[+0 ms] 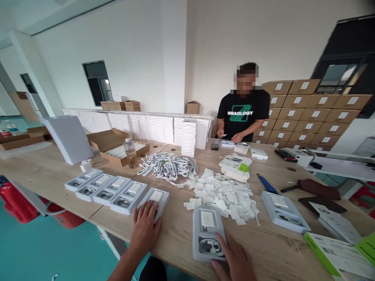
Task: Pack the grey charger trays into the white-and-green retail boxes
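Note:
My left hand (145,222) lies over the near half of a white plastic tray (163,197), fingers across its top and thumb along its right side. A white charger block (156,195) shows above those fingertips; the lower compartment is covered. My right hand (236,257) grips the lower right corner of another white tray (197,234), thumb at its near edge. Inside that one sit a white charger block (208,219) and a coiled white cable (208,246). Several similar filled trays (126,197) stand in a row left of my left hand.
Beyond my hands lie a heap of white tags (216,191) and a pile of white cables (168,166). An open carton (117,158), a bottle (130,152) and stacked white boxes (152,127) stand behind. One filled tray (284,212) is at right. Across the table stands a co-worker (243,113).

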### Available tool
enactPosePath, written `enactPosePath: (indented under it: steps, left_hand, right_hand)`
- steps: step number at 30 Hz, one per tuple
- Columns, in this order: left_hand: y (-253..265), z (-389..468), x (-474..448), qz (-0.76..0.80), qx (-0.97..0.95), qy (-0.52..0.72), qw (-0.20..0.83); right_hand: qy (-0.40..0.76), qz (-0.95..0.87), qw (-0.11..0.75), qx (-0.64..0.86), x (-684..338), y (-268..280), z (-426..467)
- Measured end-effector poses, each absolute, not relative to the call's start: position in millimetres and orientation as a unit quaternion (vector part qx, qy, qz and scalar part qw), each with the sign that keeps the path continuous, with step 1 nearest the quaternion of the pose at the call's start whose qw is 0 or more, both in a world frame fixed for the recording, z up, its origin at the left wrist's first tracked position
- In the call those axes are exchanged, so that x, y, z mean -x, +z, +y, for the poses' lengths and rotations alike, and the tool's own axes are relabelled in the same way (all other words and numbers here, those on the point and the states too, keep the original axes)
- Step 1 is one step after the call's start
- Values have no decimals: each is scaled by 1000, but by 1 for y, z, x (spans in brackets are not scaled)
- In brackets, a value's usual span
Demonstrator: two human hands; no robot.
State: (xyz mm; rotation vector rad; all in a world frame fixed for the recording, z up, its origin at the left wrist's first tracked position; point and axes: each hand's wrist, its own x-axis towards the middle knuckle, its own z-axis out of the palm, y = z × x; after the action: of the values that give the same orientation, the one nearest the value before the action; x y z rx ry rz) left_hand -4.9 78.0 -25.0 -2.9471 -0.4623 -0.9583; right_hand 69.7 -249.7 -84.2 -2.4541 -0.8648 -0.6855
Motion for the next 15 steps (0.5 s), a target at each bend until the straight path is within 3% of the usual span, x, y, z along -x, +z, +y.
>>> enactPosePath:
  steps: [15]
  left_hand:
    - [-35,83,-8,-114,902,-412,68]
  right_hand:
    - [-359,-259,239,864,-83,-112,-231]
